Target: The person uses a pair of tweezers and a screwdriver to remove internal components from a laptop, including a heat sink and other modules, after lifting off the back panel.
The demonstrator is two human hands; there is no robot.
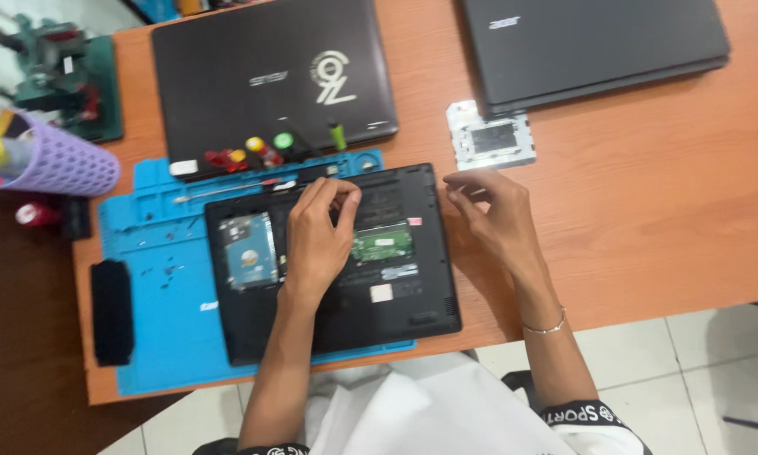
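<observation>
Under my left hand (318, 240) lies the opened laptop (332, 261), its bottom cover off, resting on the blue work mat (155, 253). My fingers are pinched narrow on something small at the upper edge of the open bay; I cannot tell what it is. Just right of that pinch sits a green memory board (382, 243), and below it two small labels, one pale blue-white strip (399, 271) and one white square with red marks (381, 293). To the left of my hand the silver hard drive (248, 251) carries a round blue-and-white sticker.

My right hand (492, 211) rests at the laptop's upper right corner, fingers loosely curled and holding nothing, touching the case edge. Just above it on the wooden desk (648, 211) lies a white metal bracket plate (490, 136) with a dark middle.

Beyond my left fingers, a long thin screwdriver (227, 190) lies across the mat, and past it a row of red, yellow and green tool handles (252, 153) leans against a closed black laptop (273, 76) bearing a pale round logo. A second closed dark laptop (594, 42) sits further right. Far to the left are a purple mesh holder (54, 160) on its side, a black strip (112, 312) and loose tiny screws (164, 270) on the mat.
</observation>
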